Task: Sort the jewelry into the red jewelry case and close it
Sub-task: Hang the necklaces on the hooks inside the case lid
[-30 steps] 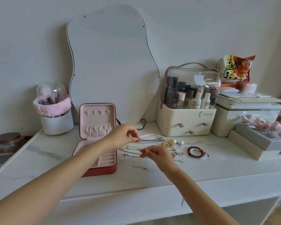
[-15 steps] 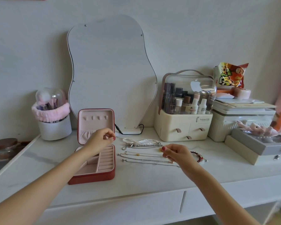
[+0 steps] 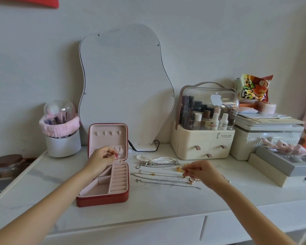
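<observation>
The red jewelry case point(image 3: 102, 200) lies open on the white table point(image 3: 166, 204), its pink-lined lid point(image 3: 107, 137) standing upright. My left hand point(image 3: 101, 158) hovers over the case's back edge, fingers pinched on a small silver piece point(image 3: 118, 154) in front of the lid pocket. To the right lie a pearl necklace point(image 3: 160, 159), a heavier silver chain point(image 3: 159, 164), several thin chains point(image 3: 162, 178) and rings point(image 3: 192, 181). My right hand point(image 3: 201, 171) rests over that spread, thumb and forefinger pinched at small gold earrings point(image 3: 179, 168).
A wavy mirror point(image 3: 125, 85) leans on the wall behind the case, its cable beside the lid. A brush holder point(image 3: 62, 138) stands at the left and a jar point(image 3: 5, 167) further left. A cosmetics organizer point(image 3: 205, 138), white bin point(image 3: 265, 138) and grey box point(image 3: 288, 165) crowd the right.
My left hand moved left from the jewelry spread to the case lid, carrying a small silver piece. My right hand shifted right to the gold earrings. The camera tilted upward.
</observation>
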